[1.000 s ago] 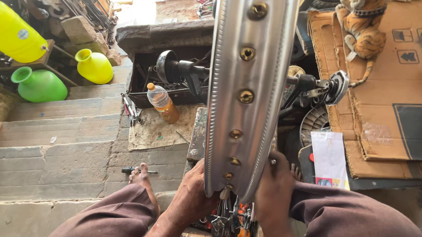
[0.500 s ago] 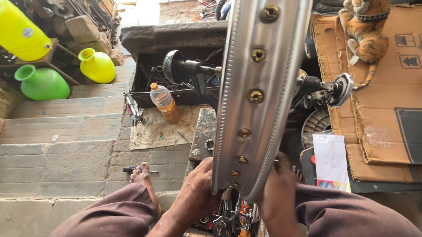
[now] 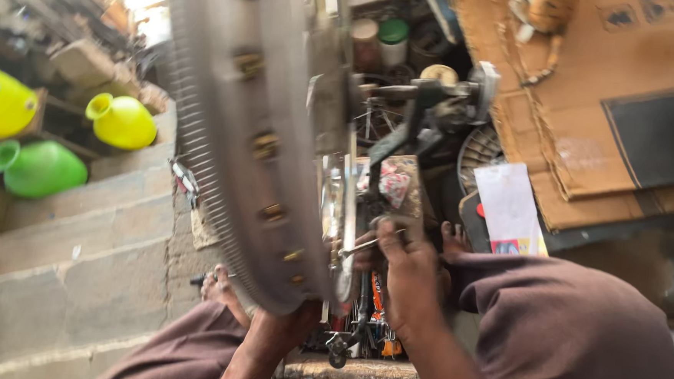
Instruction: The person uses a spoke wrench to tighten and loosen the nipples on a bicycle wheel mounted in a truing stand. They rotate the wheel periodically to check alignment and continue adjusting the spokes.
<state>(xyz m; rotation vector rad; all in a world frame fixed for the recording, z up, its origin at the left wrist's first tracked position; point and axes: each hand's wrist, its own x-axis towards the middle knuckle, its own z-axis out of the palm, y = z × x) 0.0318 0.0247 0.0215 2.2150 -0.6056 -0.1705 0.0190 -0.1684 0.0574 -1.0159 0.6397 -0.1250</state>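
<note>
A shiny metal wheel rim (image 3: 248, 131) with brass spoke nipples stands upright in front of me, blurred and turned edge-on. My left hand (image 3: 287, 325) grips its lower edge from below. My right hand (image 3: 405, 274) is to the right of the rim, fingers closed on a thin metal spoke (image 3: 369, 245) that points toward the rim's inner side. Both knees in brown trousers frame the bottom of the view, and a bare foot (image 3: 220, 287) rests on the step.
Yellow pots (image 3: 121, 120) and a green pot (image 3: 38, 170) sit at the left above concrete steps (image 3: 79, 261). Cardboard (image 3: 587, 110) lies at the right, with a white packet (image 3: 509, 206). Tools and metal parts (image 3: 360, 329) crowd a box below the rim.
The rim has swung left and turned edge-on. My right hand has left the rim's lower edge and now holds a spoke beside it. The left hand stays at the bottom.
</note>
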